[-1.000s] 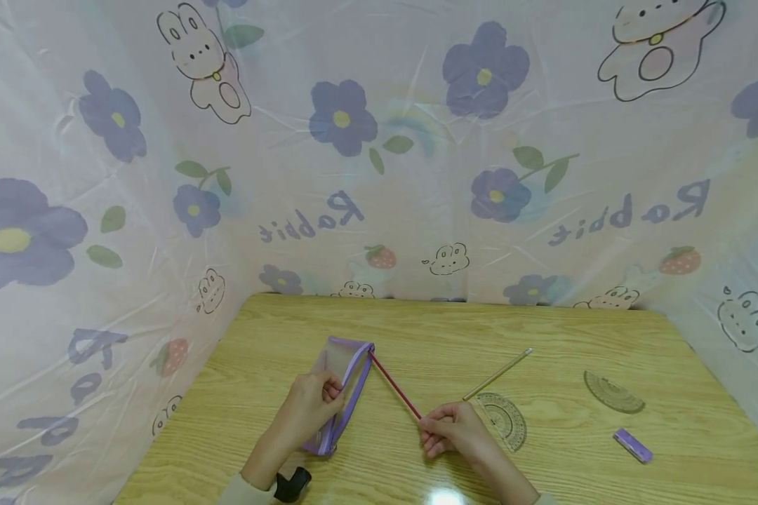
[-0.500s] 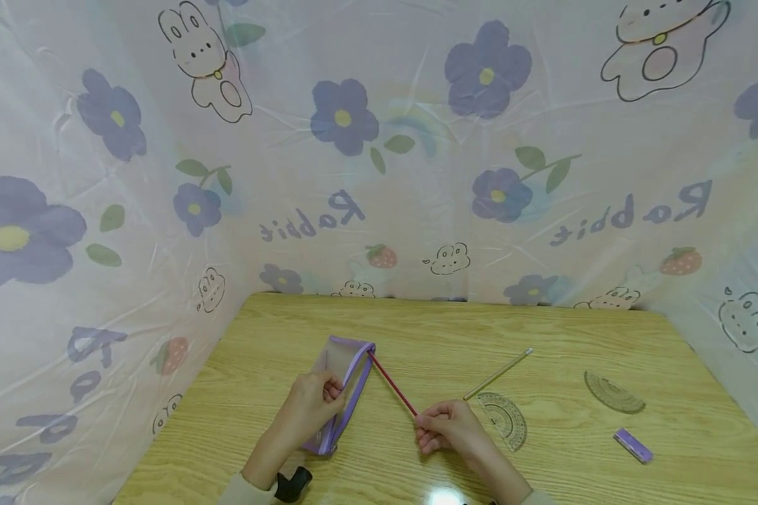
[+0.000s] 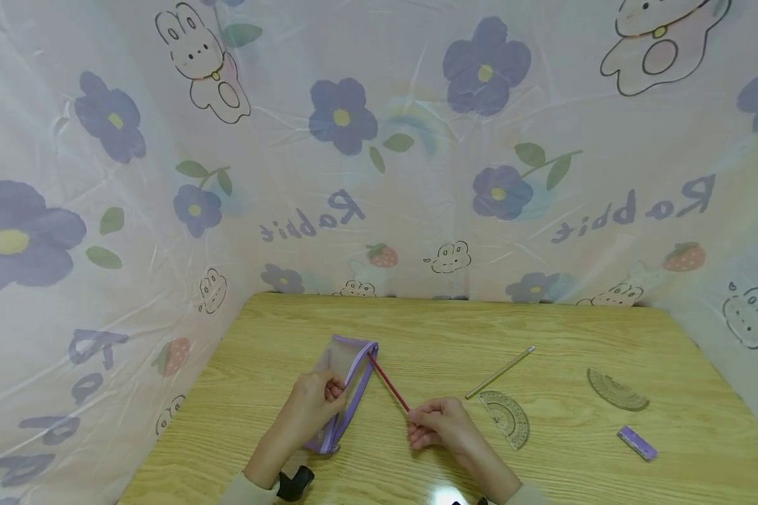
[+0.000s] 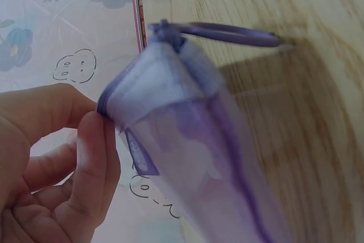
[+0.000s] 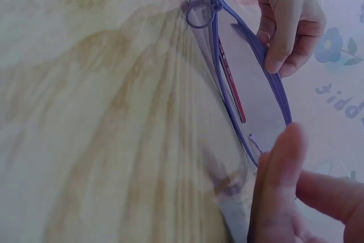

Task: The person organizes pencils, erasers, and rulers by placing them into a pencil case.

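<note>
A see-through pencil case [image 3: 347, 386] with purple zipper edging lies on the left of the table, its mouth spread. My left hand [image 3: 318, 400] pinches one zipper edge between thumb and fingers; the left wrist view shows this grip on the purple edge [image 4: 108, 98]. In the head view, my right hand [image 3: 439, 424] pinches the near end of a thin red pencil [image 3: 388, 382]. The pencil's far end meets the case's far corner and is hidden there. A red pencil [image 5: 233, 86] also shows inside the zipper opening in the right wrist view.
A gold pencil [image 3: 500, 372] with a white end lies right of the hands, beside a clear protractor [image 3: 508, 421]. A second protractor [image 3: 615, 391] and a small purple block [image 3: 636, 443] lie farther right. A printed sheet walls the wooden table [image 3: 455, 330].
My right hand has moved slightly left toward the case with the red pencil, and less of the pencil's length shows. The left hand keeps its hold on the zipper edge.
</note>
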`<state>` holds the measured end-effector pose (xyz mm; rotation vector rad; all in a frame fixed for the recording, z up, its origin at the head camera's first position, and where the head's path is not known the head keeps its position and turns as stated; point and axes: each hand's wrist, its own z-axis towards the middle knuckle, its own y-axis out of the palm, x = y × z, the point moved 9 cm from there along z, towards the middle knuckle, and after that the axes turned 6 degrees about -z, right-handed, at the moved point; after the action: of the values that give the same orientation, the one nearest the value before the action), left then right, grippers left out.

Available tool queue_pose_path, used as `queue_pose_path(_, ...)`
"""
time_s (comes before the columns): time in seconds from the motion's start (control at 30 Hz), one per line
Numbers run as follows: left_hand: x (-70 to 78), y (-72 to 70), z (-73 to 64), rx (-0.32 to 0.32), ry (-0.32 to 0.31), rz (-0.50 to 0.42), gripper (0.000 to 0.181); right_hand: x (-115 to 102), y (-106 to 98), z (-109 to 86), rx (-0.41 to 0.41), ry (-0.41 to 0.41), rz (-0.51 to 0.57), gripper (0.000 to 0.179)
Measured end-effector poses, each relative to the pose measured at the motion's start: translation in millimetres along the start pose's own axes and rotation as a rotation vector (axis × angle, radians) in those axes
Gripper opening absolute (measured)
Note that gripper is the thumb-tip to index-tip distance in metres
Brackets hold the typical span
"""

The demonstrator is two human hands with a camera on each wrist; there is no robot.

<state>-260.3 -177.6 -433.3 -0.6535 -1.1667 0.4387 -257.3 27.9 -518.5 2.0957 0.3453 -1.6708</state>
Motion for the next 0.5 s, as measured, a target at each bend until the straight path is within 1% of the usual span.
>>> queue_pose_path(0.23, 0.4, 1.3, 1.1, 0.0, 0.016, -0.004, 0.008, 2.0, 3.1, 3.3, 0.017, 0.005, 0.023, 0.02)
queue_pose_path(0.5, 0.1, 2.9, 0.3, -0.015, 0.006, -0.007, 0.007, 1.1, 9.5, 3.7, 0.011, 0.001, 0.026, 0.018)
